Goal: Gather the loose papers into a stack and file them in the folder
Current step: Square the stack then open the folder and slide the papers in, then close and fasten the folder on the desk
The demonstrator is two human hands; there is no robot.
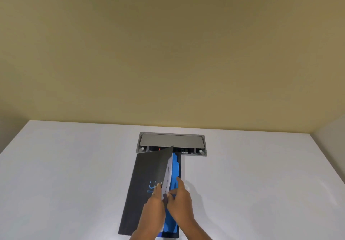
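A black folder (144,176) with a blue smiley logo lies on the white table, its front cover raised partway. Beneath the cover shows a blue inner pocket (177,169). A thin stack of white papers (168,178) stands on edge between cover and pocket. My left hand (155,204) grips the cover's free edge together with the papers. My right hand (180,200) pinches the papers' near edge from the right, with its fingers over the blue pocket.
A grey metal cable box (170,140) with a hinged lid is set into the table (65,174) just beyond the folder. A beige wall (168,53) rises behind the table's far edge.
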